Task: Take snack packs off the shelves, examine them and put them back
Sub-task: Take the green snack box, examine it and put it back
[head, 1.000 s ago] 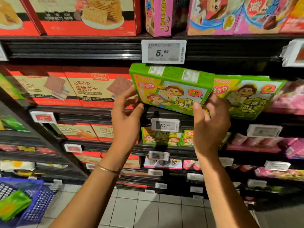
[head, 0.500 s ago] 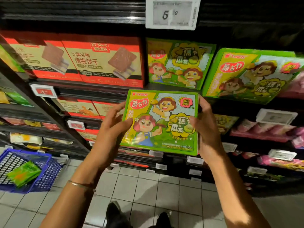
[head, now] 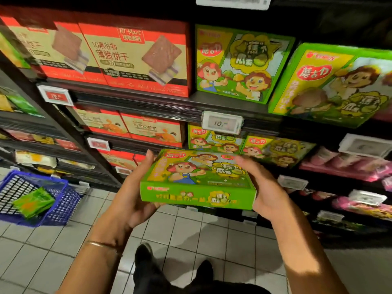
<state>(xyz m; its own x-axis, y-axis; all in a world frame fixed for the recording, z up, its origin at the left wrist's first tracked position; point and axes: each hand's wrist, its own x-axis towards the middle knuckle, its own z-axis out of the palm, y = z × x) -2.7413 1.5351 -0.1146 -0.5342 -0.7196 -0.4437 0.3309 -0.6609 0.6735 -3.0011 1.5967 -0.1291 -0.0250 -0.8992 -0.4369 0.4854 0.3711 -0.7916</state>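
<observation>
I hold a green snack box (head: 197,179) with cartoon children on its front, tilted nearly flat at waist height in front of the shelves. My left hand (head: 135,194) grips its left edge from below and the side. My right hand (head: 263,187) grips its right edge, fingers curled over the top. More of the same green boxes stand on the shelf above (head: 237,64), at the upper right (head: 335,85) and just behind the held box (head: 214,141).
Red biscuit boxes (head: 135,58) fill the shelves to the left. A price tag (head: 221,123) hangs on the shelf edge. A blue basket (head: 57,206) with a green pack (head: 34,201) sits on the tiled floor at left. Pink packs (head: 343,164) lie at right. My shoes (head: 146,262) are below.
The box came off the upper shelf, dropped lower and closer to me, and tipped from upright to nearly flat, with its bottom side now facing me. The view tilted down.
</observation>
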